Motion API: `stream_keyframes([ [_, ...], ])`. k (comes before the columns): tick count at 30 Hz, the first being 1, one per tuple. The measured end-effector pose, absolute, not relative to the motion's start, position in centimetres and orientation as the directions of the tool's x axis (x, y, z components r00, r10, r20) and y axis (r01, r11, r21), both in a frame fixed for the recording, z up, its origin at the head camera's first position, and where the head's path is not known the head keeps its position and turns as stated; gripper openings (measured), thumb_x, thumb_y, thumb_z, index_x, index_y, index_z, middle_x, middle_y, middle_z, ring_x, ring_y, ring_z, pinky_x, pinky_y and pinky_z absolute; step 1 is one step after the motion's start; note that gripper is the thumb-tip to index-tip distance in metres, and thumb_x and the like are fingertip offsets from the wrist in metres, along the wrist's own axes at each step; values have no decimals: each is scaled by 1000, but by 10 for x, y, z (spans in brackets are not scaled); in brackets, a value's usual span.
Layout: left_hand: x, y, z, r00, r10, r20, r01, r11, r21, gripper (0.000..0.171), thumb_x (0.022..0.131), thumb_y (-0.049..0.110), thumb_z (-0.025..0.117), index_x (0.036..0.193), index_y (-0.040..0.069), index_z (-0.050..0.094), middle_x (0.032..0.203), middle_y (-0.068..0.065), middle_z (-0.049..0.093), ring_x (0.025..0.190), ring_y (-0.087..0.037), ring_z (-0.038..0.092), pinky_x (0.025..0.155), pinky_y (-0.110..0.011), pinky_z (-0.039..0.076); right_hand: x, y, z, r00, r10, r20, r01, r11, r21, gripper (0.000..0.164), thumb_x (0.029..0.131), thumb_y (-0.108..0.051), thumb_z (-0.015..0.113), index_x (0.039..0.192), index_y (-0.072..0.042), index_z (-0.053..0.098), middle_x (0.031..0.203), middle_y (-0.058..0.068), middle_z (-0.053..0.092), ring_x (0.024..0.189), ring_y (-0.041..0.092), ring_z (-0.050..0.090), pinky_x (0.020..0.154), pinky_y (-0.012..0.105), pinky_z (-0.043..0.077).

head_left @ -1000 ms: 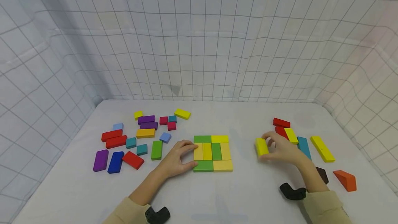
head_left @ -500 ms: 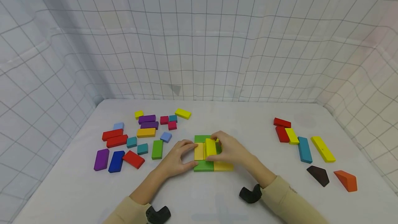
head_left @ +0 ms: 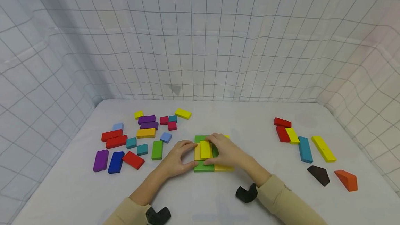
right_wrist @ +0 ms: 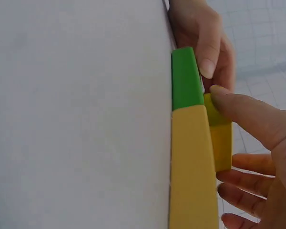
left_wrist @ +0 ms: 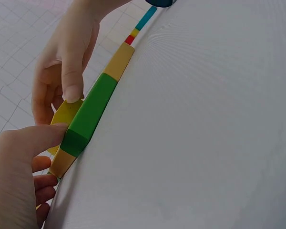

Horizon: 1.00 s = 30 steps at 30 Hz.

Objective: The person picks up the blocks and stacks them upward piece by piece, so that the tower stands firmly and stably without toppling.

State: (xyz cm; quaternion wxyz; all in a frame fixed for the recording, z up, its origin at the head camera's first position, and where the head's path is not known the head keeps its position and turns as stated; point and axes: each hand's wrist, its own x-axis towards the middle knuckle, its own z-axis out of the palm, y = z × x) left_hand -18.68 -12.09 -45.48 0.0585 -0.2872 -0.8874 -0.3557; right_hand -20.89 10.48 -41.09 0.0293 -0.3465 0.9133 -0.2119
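Observation:
My right hand (head_left: 226, 151) pinches a bright yellow block (head_left: 205, 149) between thumb and fingers, right at the top of a flat rectangle of fitted blocks. In that rectangle, a green block (head_left: 204, 167) and a tan block (head_left: 223, 168) form the near row; a narrow tan block (head_left: 197, 152) shows at the left, and another green block (head_left: 200, 138) at the far edge. The right hand hides the rest. My left hand (head_left: 176, 159) lies along the left side, thumb on the near green block's end and index fingertip at the tan one. The left wrist view shows that thumb (left_wrist: 50, 136) closely.
Loose blocks spread to the left, among them a green block (head_left: 157, 150), red block (head_left: 133, 160), blue block (head_left: 116, 162) and purple block (head_left: 101, 160). To the right lie a teal block (head_left: 305, 149), long yellow block (head_left: 323, 148), dark brown block (head_left: 319, 175) and orange block (head_left: 347, 180).
My right hand has carried the yellow block from the right side onto the rectangle, then shifted it slightly left. My left hand has stayed at the rectangle's left side.

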Motion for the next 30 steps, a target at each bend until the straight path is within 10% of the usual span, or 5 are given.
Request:
stream_keyframes([
  [23,-191,-112,-457,-759,516,397,646,522,557,61,80,35,67,133,11,46,137,-7,45,127,-27,37,101,-53,31,-215,119,-410,-688,-720,91,-654,560,-508,65,78,-33,72,132,-8,45,127,5,50,113,18,46,98,38,39],
  [30,-193,-108,-457,-762,524,380,643,547,536,58,80,36,67,130,14,50,132,-3,49,125,-25,39,103,-51,29,-221,170,-404,-806,-585,87,-506,606,-614,59,80,-24,71,132,-10,46,128,7,49,109,24,48,93,44,43],
])
